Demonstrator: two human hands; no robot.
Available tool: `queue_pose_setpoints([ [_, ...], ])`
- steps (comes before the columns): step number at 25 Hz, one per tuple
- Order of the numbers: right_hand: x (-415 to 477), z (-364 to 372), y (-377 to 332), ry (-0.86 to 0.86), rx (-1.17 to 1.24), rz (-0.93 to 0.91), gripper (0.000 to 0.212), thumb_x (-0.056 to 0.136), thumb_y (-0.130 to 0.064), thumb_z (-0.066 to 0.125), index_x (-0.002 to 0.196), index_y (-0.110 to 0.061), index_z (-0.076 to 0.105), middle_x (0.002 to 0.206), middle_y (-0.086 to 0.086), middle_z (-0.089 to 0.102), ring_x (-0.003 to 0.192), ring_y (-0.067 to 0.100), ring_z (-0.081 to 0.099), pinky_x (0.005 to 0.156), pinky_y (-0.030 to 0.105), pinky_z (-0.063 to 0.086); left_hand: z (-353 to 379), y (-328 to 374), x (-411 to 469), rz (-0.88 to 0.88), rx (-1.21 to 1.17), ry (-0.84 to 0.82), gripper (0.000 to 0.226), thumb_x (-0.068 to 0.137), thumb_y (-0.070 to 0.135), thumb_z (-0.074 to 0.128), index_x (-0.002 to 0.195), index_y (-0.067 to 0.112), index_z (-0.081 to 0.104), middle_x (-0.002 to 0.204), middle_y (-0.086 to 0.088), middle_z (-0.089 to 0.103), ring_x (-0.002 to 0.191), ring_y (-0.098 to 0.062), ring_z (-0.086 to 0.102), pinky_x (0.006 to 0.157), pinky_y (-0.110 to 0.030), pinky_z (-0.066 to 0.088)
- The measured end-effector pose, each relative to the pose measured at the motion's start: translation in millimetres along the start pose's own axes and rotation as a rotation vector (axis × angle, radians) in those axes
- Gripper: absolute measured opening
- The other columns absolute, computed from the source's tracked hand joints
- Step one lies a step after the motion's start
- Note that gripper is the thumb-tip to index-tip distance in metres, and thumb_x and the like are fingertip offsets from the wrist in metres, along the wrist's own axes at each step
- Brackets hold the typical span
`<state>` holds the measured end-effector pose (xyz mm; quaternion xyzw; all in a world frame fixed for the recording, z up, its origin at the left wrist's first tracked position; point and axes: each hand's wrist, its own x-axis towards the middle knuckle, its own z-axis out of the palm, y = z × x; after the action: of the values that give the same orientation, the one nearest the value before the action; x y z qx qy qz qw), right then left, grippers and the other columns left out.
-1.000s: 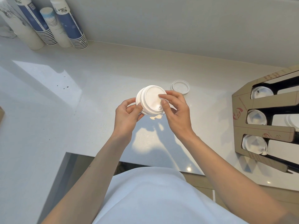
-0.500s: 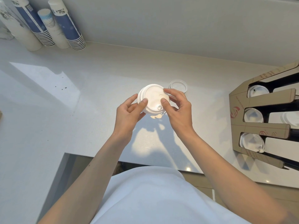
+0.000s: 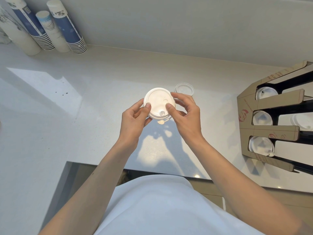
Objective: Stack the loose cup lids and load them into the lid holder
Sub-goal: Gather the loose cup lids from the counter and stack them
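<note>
Both hands hold a small lid stack [image 3: 158,103] in the air above the tabletop [image 3: 94,126], roughly centre frame. Left hand [image 3: 133,119] grips the stack's left rim, thumb on top; right hand [image 3: 187,116] grips the right rim, thumb pressed on the top face near the sip hole. So fingers on both sides are closed around the stack, not slack.

One loose lid [image 3: 184,89] lies on the tabletop just behind the right hand, apart from the stack. Holder [image 3: 250,107] sits well to the right w/ three slots, each already showing lids at the mouth.

Step in hand, as I read it: seating the top lid square on the stack. To do it well:
- press w/ both thumbs evenly, opp. sides, so the lid nests flat and not cocked
- line up the tabs; one tab [image 3: 161,122] hangs out at the near edge and could snag in a slot
- keep the rim grip light, thin plastic prob. buckles if squeezed
- then add the loose lid before loading, saves a trip

Risk: a tilted lid would likely jam at the holder's mouth.
</note>
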<state>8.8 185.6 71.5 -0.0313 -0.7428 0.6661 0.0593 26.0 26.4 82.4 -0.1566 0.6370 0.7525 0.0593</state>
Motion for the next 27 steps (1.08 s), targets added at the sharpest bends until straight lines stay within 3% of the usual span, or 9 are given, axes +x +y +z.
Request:
queue_pose_setpoints([
  [13,-9.8,0.2,-3.7,0.013,-0.01,-0.026,0.029,0.086,-0.016,0.073,0.112,-0.029,0.068,0.116,-0.014,0.056,0.106,-0.001,0.06,0.079,0.02,0.056,-0.5,-4.5,0.0,0.028,0.013,0.006,0.039,0.104,0.016,0.053,0.141,0.008,0.059,0.131,-0.01,0.07,0.118,-0.023,0.07,0.101,-0.037,0.056],
  [17,-6.3,-2.8,-2.3,0.023,0.018,0.02,0.026,0.09,-0.016,0.069,0.114,-0.025,0.069,0.122,-0.005,0.059,0.111,0.009,0.062,0.076,0.009,0.05,1.9,-5.5,1.7,0.028,0.003,0.018,0.041,0.104,0.017,0.053,0.144,0.01,0.057,0.136,-0.009,0.068,0.12,-0.021,0.068,0.099,-0.032,0.057],
  [22,1.9,-9.6,1.2,0.006,0.036,0.11,0.036,0.089,-0.016,0.071,0.124,-0.017,0.063,0.115,-0.005,0.069,0.109,0.014,0.067,0.093,0.024,0.053,7.8,-4.3,5.1,-0.009,0.001,0.045,0.038,0.101,0.016,0.058,0.139,0.011,0.061,0.128,-0.012,0.071,0.117,-0.023,0.07,0.097,-0.034,0.058],
  [27,5.4,-17.3,4.3,0.006,0.034,0.12,0.034,0.089,-0.016,0.071,0.122,-0.015,0.064,0.111,-0.01,0.068,0.107,0.012,0.067,0.095,0.026,0.053,15.4,-2.8,7.2,-0.037,0.017,0.043,0.037,0.094,0.01,0.068,0.131,0.013,0.065,0.116,-0.003,0.075,0.102,-0.012,0.074,0.092,-0.032,0.06],
])
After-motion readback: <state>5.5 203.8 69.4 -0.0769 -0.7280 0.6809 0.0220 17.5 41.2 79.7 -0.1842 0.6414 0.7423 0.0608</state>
